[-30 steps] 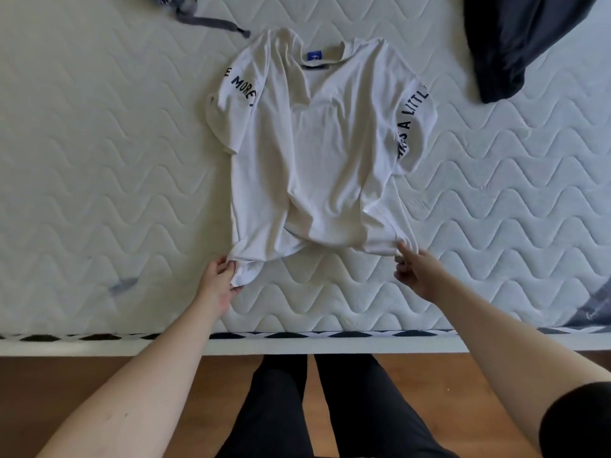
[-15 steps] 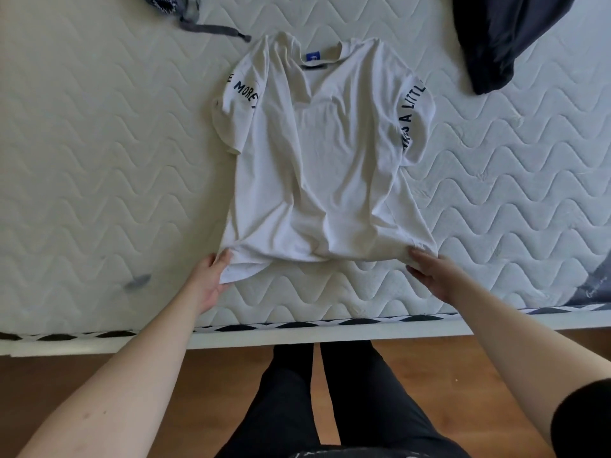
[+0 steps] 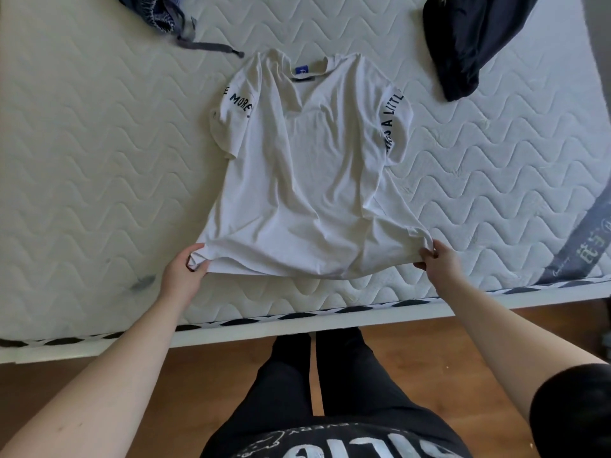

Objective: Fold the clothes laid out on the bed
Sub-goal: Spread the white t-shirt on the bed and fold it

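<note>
**T-shirt held at both hem corners on the mattress**

T-shirt (image 3: 304,166), white with dark lettering on both sleeves, lies spread on the quilted mattress (image 3: 82,153) with its collar away from me and its hem nearest the bed edge. I have my left hand (image 3: 182,276) curled around the left hem corner, a bunch of fabric gathered inside the fingers. My right hand (image 3: 436,259) pinches the right hem corner, and the hem runs taut between the 2 hands, lifted slightly off the mattress.

Around it I see 2 other garments. A dark navy garment (image 3: 469,38) lies heaped at the far right, well apart from the shirt. A blue-grey garment (image 3: 158,11) sits at the far left, and its grey drawstring (image 3: 208,47) trails toward the shirt's left shoulder, ending just beside it. A small grey smudge (image 3: 142,281) marks the mattress near my left hand. Nothing lies on top of the shirt.
</note>
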Demonstrator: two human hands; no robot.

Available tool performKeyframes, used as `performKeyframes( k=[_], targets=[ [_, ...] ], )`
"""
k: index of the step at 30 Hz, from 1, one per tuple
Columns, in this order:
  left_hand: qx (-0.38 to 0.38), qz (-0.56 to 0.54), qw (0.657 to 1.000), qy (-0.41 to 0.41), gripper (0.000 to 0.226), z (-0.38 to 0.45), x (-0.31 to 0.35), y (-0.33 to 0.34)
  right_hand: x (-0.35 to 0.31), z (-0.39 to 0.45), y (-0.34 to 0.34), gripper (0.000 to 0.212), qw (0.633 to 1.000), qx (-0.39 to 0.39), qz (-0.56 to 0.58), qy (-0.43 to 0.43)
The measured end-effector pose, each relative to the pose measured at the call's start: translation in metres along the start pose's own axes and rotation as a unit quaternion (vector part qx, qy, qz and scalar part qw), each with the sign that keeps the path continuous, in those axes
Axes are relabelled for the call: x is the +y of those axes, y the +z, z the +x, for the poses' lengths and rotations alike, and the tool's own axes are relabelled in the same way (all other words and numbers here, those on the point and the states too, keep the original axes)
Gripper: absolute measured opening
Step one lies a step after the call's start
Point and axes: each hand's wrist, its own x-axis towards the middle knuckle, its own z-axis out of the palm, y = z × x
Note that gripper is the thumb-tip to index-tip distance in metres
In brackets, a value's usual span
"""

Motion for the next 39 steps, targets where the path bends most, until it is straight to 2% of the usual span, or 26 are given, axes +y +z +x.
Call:
performKeyframes(
  k=[3,7,10,12,14,17,18,19,21,24,27,28,31,35,36,37,39],
  targets=[
    [0.005,0.044,0.999,0.006,0.04,0.002,-0.006,-0.004,-0.002,-0.007,0.0,0.035,1.0,0.015,0.02,0.017],
    [0.043,0.0,0.999,-0.033,0.036,0.001,-0.004,-0.002,-0.009,-0.007,0.003,0.025,0.992,0.056,0.106,0.046],
    [0.089,-0.052,0.994,-0.043,0.028,0.001,0.009,-0.002,-0.023,-0.004,0.006,0.021,0.973,0.08,0.205,0.074],
    [0.11,-0.032,0.993,-0.026,0.02,0.002,0.017,-0.003,-0.037,-0.005,0.007,0.023,0.953,0.102,0.27,0.095],
    [0.124,-0.008,0.992,-0.012,0.019,0.001,0.025,-0.008,-0.049,-0.006,0.004,0.029,0.95,0.14,0.262,0.096],
    [0.137,0.043,0.99,0.009,0.023,0.002,0.031,-0.019,-0.058,-0.006,-0.007,0.024,0.96,0.202,0.178,0.077],
    [0.134,0.05,0.99,0.015,0.025,0.002,0.032,-0.023,-0.058,-0.007,-0.012,0.028,0.968,0.206,0.136,0.052],
    [0.128,0.056,0.99,0.022,0.028,0.002,0.033,-0.027,-0.055,-0.006,-0.02,0.04,0.978,0.194,0.08,0.017],
    [0.122,0.08,0.989,0.038,0.028,0.003,0.035,-0.031,-0.048,-0.004,-0.032,0.054,0.982,0.13,-0.12,-0.064],
    [0.125,0.119,0.983,0.058,0.02,0.002,0.035,-0.033,-0.041,0.002,-0.044,0.029,0.942,0.054,-0.316,-0.104],
    [0.119,0.162,0.976,0.077,0.016,0.0,0.035,-0.034,-0.032,0.004,-0.045,0.034,0.856,0.005,-0.49,-0.163],
    [0.115,0.176,0.974,0.084,0.017,0.0,0.035,-0.033,-0.03,0.003,-0.043,0.035,0.847,0.001,-0.502,-0.176],
    [0.105,0.189,0.973,0.08,0.03,0.001,0.034,-0.032,-0.026,-0.002,-0.034,0.017,0.875,0.05,-0.447,-0.179],
    [0.086,0.197,0.972,0.099,0.038,0.002,0.033,-0.035,-0.02,0.0,-0.027,0.02,0.946,0.092,-0.282,-0.131],
    [0.084,0.199,0.971,0.104,0.04,0.003,0.033,-0.036,-0.021,0.0,-0.029,0.025,0.965,0.103,-0.22,-0.099],
    [0.083,0.204,0.97,0.107,0.042,0.003,0.032,-0.037,-0.021,0.001,-0.031,0.04,0.978,0.111,-0.163,-0.067],
    [0.081,0.217,0.967,0.104,0.045,0.006,0.031,-0.04,-0.019,0.0,-0.035,0.067,0.983,0.105,-0.138,-0.057]
  ],
)
